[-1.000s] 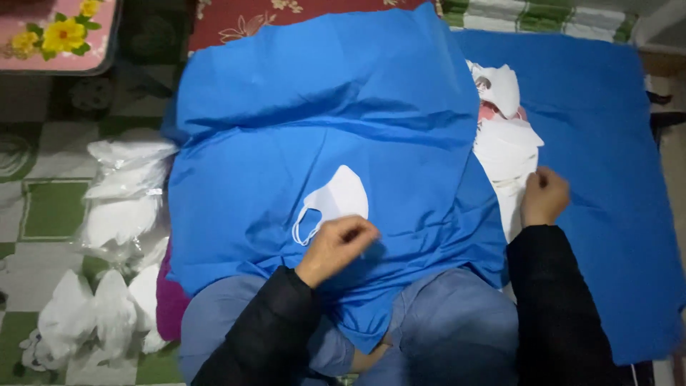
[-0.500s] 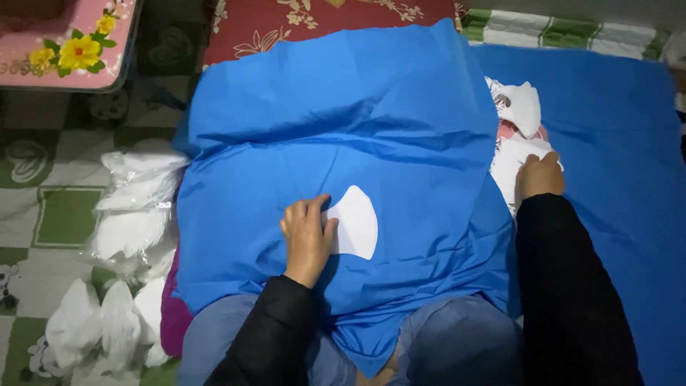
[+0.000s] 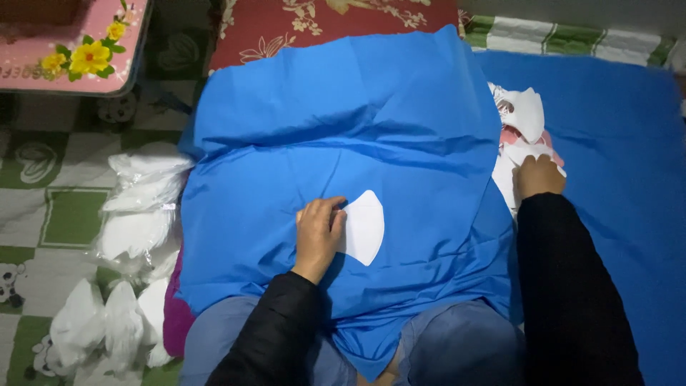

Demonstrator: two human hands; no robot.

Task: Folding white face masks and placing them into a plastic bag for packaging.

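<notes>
A white folded face mask (image 3: 364, 227) lies flat on a blue cloth (image 3: 343, 129) spread over my lap. My left hand (image 3: 318, 234) rests palm down on the mask's left part, fingers slightly apart. My right hand (image 3: 539, 176) is to the right, fingers curled onto a heap of white masks (image 3: 522, 118) beside the blue cloth. Both arms wear black sleeves.
Clear bags of white masks (image 3: 139, 207) and more bundles (image 3: 100, 322) lie on the green checked floor at left. A pink flowered tray (image 3: 71, 50) is at the top left, a red patterned cushion (image 3: 321, 28) at the top. Another blue sheet (image 3: 614, 179) covers the right side.
My left hand has laid the mask down flat and now presses on it. My right hand moved up onto the mask heap at right. The view shifted slightly.
</notes>
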